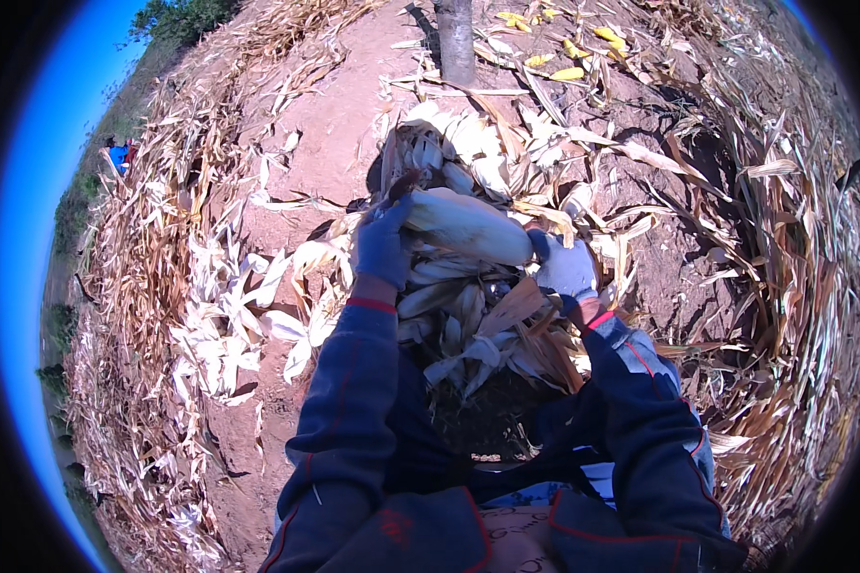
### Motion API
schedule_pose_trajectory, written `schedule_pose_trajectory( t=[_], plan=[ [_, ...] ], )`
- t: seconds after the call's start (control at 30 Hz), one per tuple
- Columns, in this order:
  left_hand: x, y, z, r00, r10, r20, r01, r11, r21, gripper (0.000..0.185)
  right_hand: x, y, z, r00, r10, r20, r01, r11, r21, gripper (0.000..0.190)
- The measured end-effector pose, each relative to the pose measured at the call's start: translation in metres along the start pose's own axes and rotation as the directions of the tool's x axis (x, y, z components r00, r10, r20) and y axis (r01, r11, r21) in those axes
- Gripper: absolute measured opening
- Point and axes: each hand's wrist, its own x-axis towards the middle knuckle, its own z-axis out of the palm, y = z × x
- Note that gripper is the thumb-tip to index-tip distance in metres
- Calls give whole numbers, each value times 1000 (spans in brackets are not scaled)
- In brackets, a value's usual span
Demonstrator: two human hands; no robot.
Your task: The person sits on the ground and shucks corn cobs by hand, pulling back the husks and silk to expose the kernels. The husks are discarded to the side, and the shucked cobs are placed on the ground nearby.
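An ear of corn in its pale dry husk (469,225) lies crosswise between my two gloved hands. My left hand (383,243) grips its left end, where a dark brown tuft of silk (404,185) sticks up. At the other end, my right hand (566,265) is closed about the base; its fingertips are partly hidden. Beneath the ear, a heap of husks and husked ears (444,301) spreads in front of my knees. More sunlit pale husks (491,161) lie just beyond it.
A tree trunk or post (456,43) rises from the bare soil ahead. Several bare yellow cobs (566,74) lie to its right. Loose white husks (222,322) litter the ground at left. Rows of dry cornstalks (795,272) run along both sides. Something blue (120,156) shows far left.
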Motion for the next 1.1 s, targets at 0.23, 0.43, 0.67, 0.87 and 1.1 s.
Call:
schedule_pose_trajectory(
  t=[0.23, 0.43, 0.67, 0.87, 1.1],
  plan=[
    [13, -11, -8, 978, 122, -167, -77, 964, 254, 23, -4, -16, 3, 995, 54, -79, -45, 992, 115, 42],
    [14, -14, -8, 982, 57, -181, -30, 988, 151, 23, -3, -18, 4, 978, 75, -193, -52, 991, 120, 43],
    [6, -2, 11, 966, 189, -178, -161, 974, 160, 24, -5, -18, 27, 969, 131, 209, -152, 984, 88, 29],
    [10, -11, 0, 971, 192, -143, -150, 953, 262, 17, -12, -1, 62, 968, -109, 226, -29, 845, 534, 39],
    [13, -26, 7, 977, 103, -185, -111, 993, -37, 15, 12, -50, -27, 901, -279, 331, 80, 860, 505, 67]
  ],
)
